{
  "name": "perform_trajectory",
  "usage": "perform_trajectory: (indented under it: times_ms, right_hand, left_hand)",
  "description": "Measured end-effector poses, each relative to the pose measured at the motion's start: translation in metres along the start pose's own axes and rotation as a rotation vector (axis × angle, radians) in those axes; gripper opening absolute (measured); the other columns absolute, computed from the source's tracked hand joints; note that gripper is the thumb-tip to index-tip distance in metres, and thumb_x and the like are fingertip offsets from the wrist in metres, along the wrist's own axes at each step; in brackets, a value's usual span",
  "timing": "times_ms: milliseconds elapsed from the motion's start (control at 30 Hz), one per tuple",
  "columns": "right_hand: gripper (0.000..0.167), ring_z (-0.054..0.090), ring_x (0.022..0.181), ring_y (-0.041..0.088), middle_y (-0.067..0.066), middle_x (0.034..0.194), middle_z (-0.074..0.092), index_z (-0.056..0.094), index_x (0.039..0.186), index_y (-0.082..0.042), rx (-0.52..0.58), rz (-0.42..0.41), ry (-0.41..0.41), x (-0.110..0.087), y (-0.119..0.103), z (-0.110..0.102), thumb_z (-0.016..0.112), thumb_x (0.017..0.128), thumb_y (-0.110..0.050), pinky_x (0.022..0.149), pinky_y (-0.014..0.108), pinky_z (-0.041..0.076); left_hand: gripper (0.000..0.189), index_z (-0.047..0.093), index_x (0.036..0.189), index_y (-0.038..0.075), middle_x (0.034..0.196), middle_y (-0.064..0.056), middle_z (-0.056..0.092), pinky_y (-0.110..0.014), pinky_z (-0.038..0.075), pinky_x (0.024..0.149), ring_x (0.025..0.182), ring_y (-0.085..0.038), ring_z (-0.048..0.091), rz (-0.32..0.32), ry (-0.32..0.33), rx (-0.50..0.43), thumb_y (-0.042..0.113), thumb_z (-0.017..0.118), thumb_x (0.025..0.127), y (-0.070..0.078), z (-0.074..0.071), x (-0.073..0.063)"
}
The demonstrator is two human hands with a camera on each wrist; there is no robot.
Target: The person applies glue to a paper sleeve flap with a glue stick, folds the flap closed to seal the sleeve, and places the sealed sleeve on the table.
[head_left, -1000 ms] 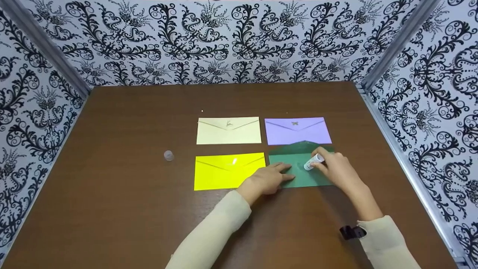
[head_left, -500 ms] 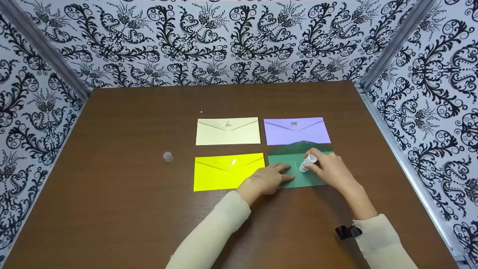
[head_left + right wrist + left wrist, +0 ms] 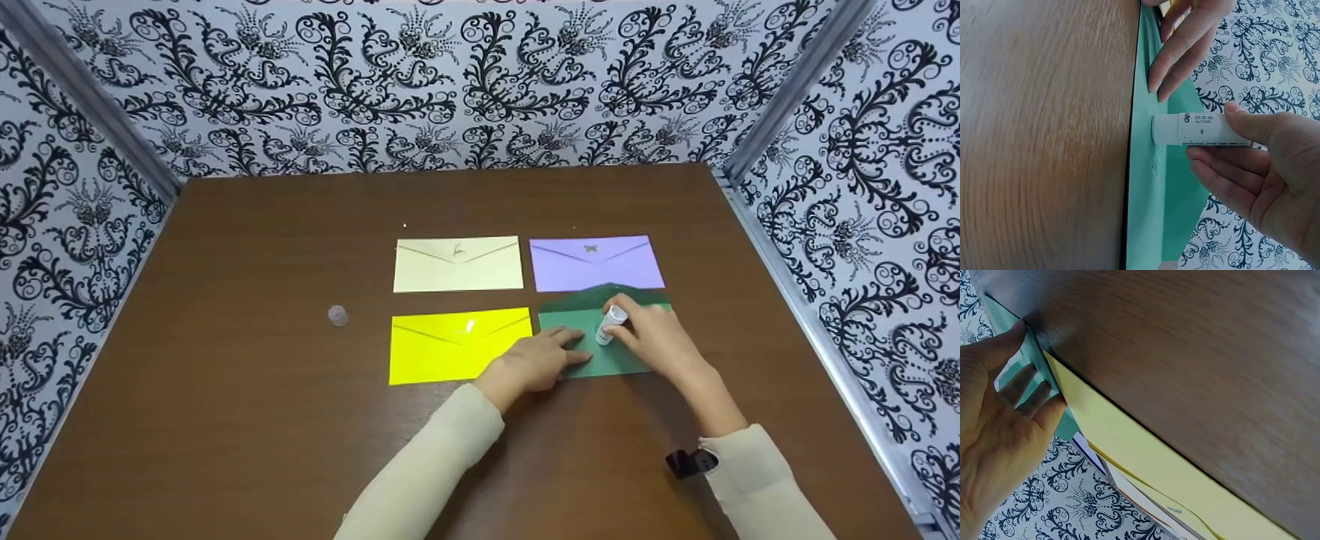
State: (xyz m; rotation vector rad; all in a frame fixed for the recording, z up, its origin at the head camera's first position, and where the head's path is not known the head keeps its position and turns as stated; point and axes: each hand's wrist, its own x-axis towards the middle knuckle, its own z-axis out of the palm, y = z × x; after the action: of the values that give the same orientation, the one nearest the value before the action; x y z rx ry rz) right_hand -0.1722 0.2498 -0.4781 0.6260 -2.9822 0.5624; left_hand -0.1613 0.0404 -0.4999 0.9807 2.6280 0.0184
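Observation:
A green envelope [image 3: 626, 361] lies at the front right of a group of envelopes, its flap [image 3: 600, 295] raised toward the back. My right hand [image 3: 660, 334] grips a white glue stick [image 3: 611, 322], whose uncapped end touches the envelope's face; the right wrist view shows the glue stick [image 3: 1207, 129] meeting the green paper beside a smeared patch [image 3: 1156, 163]. With fingers spread, my left hand [image 3: 536, 360] rests on the left part of the green envelope. Its wrist lies over a corner of the yellow envelope [image 3: 435, 356].
Behind lie a cream envelope [image 3: 457, 274] and a purple envelope [image 3: 596, 270], both with flaps down and small emblems. A small translucent cap [image 3: 338, 316] stands at the left on the brown table [image 3: 247, 375]. Patterned walls [image 3: 435, 82] enclose the back and sides.
My right hand has moved the glue stick leftward across the green envelope, closer to the left hand. The left hand stays in place.

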Motion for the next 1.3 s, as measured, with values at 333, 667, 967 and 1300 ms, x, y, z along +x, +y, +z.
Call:
perform_trajectory:
  times_ms: [333, 667, 967, 1300]
  right_hand:
    - [0.027, 0.065, 0.062, 0.022, 0.016, 0.086, 0.073, 0.060, 0.114, -0.012, -0.006, 0.009, 0.020, 0.007, -0.001, 0.003, 0.070, 0.093, -0.026, 0.055, 0.035, 0.052]
    - [0.025, 0.070, 0.078, 0.033, 0.020, 0.094, 0.072, 0.061, 0.114, -0.011, 0.032, 0.098, 0.034, 0.010, 0.001, 0.002, 0.068, 0.095, -0.025, 0.064, 0.045, 0.056]
    - [0.025, 0.069, 0.080, 0.040, 0.025, 0.097, 0.072, 0.061, 0.112, -0.008, 0.028, 0.137, 0.044, 0.010, 0.008, -0.006, 0.070, 0.093, -0.022, 0.065, 0.051, 0.055]
    - [0.024, 0.068, 0.076, 0.038, 0.024, 0.094, 0.072, 0.061, 0.110, -0.008, 0.002, 0.135, 0.046, 0.001, 0.019, -0.013, 0.071, 0.092, -0.020, 0.060, 0.048, 0.052]
  left_hand:
    - [0.061, 0.033, 0.153, 0.043, 0.166, 0.011, 0.023, -0.029, 0.042, 0.116, 0.154, -0.016, 0.024, -0.005, -0.011, 0.007, 0.021, 0.058, 0.101, 0.001, 0.000, 0.000]
    - [0.059, 0.035, 0.152, 0.041, 0.165, 0.010, 0.025, -0.028, 0.044, 0.113, 0.153, -0.015, 0.026, -0.003, 0.005, 0.006, 0.022, 0.057, 0.101, 0.001, 0.000, -0.001]
    - [0.058, 0.036, 0.152, 0.041, 0.166, 0.011, 0.024, -0.028, 0.045, 0.113, 0.154, -0.015, 0.024, -0.008, 0.004, -0.030, 0.019, 0.055, 0.102, 0.001, -0.001, -0.001]
    - [0.059, 0.036, 0.152, 0.042, 0.166, 0.011, 0.023, -0.029, 0.043, 0.115, 0.154, -0.016, 0.024, -0.021, -0.006, -0.032, 0.020, 0.056, 0.101, 0.001, -0.001, -0.001]
